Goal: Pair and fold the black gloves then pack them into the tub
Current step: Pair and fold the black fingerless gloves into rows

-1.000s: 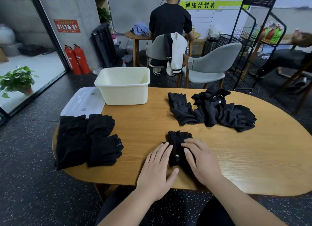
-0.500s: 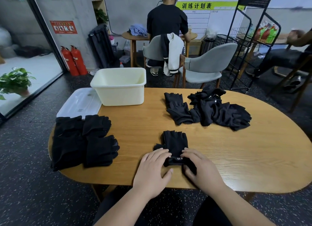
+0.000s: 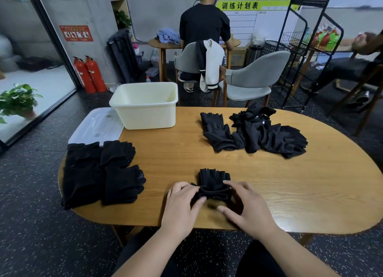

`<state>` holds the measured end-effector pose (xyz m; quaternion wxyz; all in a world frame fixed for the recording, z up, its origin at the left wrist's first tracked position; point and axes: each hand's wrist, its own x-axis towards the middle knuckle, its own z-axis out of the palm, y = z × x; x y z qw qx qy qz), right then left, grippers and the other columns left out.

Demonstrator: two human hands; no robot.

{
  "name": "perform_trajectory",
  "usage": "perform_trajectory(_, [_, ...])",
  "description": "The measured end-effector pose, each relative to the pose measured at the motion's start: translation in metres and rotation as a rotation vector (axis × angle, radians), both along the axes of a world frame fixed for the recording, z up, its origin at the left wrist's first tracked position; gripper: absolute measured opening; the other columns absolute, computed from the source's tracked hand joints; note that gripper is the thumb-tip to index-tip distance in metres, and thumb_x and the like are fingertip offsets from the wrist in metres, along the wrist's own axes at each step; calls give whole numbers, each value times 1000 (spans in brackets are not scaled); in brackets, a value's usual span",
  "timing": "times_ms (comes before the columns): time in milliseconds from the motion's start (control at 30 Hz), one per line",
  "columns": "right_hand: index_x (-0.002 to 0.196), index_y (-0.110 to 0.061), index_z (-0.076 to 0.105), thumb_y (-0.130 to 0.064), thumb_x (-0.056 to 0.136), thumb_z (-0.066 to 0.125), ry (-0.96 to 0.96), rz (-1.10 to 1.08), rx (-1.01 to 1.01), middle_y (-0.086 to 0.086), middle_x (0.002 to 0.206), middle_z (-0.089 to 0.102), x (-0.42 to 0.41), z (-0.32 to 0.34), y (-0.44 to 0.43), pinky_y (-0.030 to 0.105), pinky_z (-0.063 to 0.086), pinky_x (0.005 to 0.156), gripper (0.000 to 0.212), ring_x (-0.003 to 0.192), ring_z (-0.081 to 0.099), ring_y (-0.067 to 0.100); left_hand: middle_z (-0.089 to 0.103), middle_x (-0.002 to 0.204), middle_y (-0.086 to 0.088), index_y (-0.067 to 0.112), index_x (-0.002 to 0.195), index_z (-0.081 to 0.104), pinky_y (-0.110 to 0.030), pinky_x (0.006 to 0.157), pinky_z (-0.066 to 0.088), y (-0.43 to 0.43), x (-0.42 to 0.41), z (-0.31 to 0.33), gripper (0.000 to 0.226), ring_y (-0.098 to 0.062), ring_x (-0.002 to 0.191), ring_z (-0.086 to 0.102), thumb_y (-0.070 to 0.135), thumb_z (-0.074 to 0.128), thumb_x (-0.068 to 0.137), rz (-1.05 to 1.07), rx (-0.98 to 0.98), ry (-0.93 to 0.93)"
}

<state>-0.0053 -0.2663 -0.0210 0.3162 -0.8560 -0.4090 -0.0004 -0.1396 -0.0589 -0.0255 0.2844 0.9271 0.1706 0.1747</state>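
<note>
1. Both hands, the left hand and right hand, pinched the cuff end of one glove pair at the counter's near edge.
2. One folded stack lay left; I couldn't count its gloves.
3. One loose heap lay beyond, to the right.
4. One tub stood far left, touching one lid.

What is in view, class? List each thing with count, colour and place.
table: one, wooden, centre
tub: one, cream, table's far left
lid: one, clear, beside tub, left
folded gloves: one group, black, table's left end
loose gloves: one heap, black, far right
glove pair: one, black, near edge
chairs: two, grey, behind table
fire extinguishers: two, red, left wall
plant: one, green, far left
left hand: one, grips glove pair
right hand: one, grips glove pair
</note>
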Motion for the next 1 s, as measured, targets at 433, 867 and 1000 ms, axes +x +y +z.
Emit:
perform_trajectory(433, [87,-42,68,-43,88,78,236,-151,75,-15,83,66,14,-1,7,24,44,71,10,84,61,0,69,84,26,51,122,57,-32,108,35,2,14,3,39,-5,125,46,69,66,89,141,-268,-40])
perform_trajectory(867, [88,-28,63,-70,95,50,-2,-410,-97,-11,84,56,7,-4,43,29,39,57,46,67,52,12,54,102,25,51,132,52,-29,96,48,-1,29,6,32,-4,93,56,61,54,102,110,49,12])
perform_trajectory(1000, [81,-33,53,-77,93,41,4,-394,18,-12,69,56,3,-5,40,30,35,57,47,63,53,9,58,98,24,44,138,58,-28,102,45,0,24,6,32,-2,95,55,51,54,106,86,55,-40])
